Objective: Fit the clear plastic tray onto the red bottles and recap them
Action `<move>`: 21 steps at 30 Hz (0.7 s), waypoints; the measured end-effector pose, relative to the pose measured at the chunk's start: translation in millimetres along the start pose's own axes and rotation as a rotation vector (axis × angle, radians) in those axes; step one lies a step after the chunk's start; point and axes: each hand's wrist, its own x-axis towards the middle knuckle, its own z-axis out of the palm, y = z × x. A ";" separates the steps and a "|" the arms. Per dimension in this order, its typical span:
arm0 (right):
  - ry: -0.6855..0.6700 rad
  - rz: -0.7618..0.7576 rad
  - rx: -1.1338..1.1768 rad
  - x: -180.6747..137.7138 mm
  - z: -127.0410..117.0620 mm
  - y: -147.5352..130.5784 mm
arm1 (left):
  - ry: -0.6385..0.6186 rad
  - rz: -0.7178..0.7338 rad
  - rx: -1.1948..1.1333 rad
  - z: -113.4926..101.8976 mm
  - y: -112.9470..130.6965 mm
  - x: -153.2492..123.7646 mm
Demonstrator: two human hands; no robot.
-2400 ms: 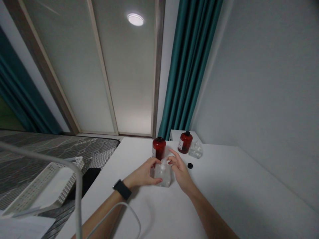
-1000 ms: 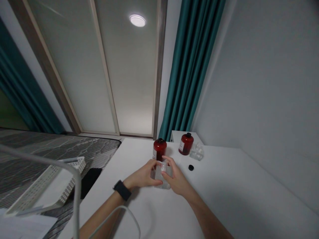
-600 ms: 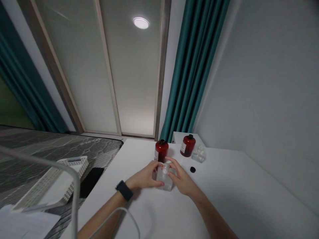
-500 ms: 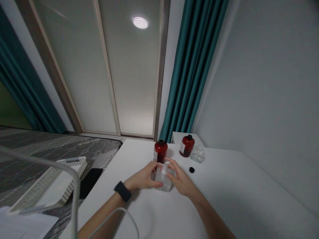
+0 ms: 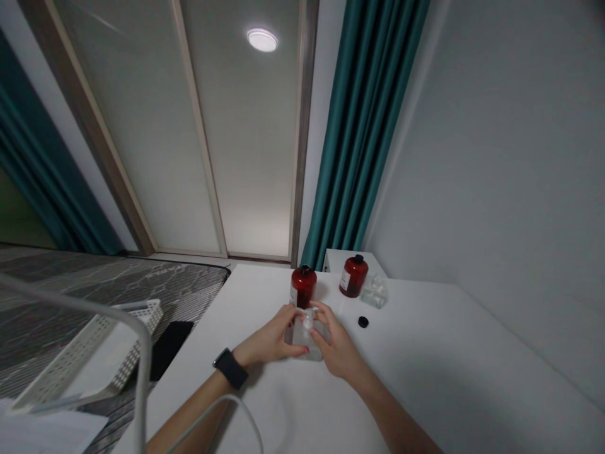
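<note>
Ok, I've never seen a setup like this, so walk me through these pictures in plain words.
There is no machine here: a person is working with two bare hands. Every picture comes from one camera worn on the head, looking forward and down. The left hand, with a dark watch on its wrist, holds a clear bottle. The right hand has its fingers at the bottle's top; whether they grip it is hard to tell. On the white table are also a nearer red bottle, a farther red bottle, another clear container beside that one, and a black cap.
</note>
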 end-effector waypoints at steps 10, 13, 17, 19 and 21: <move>0.143 -0.098 -0.328 11.0 -32.8 5.2 | 0.002 -0.044 0.017 0.7 0.6 2.7; 0.235 -0.022 -0.445 14.0 -72.8 15.2 | 0.005 -0.042 0.034 0.9 0.4 3.4; 0.268 0.145 -0.610 9.9 -113.5 33.3 | 0.012 -0.060 0.045 1.8 0.2 4.4; 0.254 0.239 -0.659 6.6 -120.7 41.7 | 0.014 -0.071 0.038 2.4 -0.4 4.6; 0.228 0.319 -0.686 4.1 -121.2 47.7 | 0.014 -0.068 0.035 2.6 -1.8 4.6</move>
